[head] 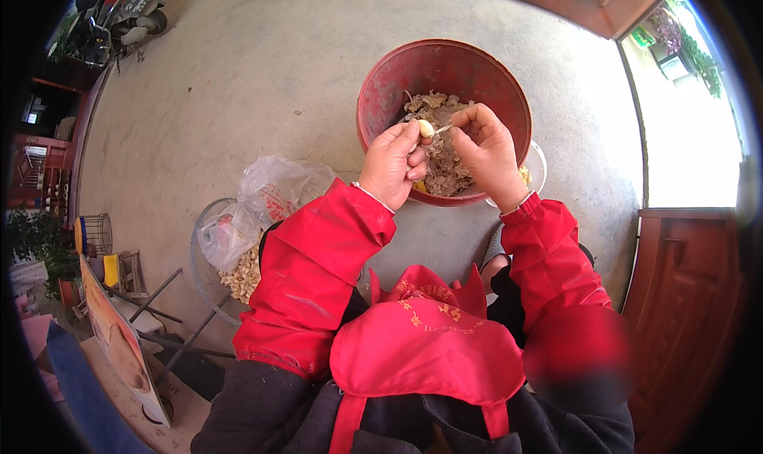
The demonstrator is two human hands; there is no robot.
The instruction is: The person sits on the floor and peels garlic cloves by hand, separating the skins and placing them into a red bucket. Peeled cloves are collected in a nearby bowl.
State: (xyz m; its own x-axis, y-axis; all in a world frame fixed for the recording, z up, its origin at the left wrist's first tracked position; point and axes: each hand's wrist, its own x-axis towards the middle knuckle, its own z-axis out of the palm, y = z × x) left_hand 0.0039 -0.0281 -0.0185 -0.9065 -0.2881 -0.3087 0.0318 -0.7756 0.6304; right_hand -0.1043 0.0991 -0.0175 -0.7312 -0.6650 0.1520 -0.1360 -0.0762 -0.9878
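Note:
My left hand [390, 162] grips a pale peeled garlic clove [425, 128] between thumb and index finger, with the other fingers curled beneath. A thin whitish strip of skin [442, 130] runs from the clove to the fingertips of my right hand [489, 153], which pinch its far end. Both hands are above a large red plastic bucket [441, 60]. Dry garlic peelings [444, 179] cover the bucket's bottom, partly hidden by my hands. Red sleeve covers reach to both wrists.
A clear basin [202, 275] of unpeeled-looking garlic cloves [239, 280] sits left of my knee, partly under a plastic bag [286, 179]. Behind the bucket's right side, a whitish bowl [539, 168] holds yellowish pieces. A folding metal stand [161, 293] and a reddish door [685, 275] flank me.

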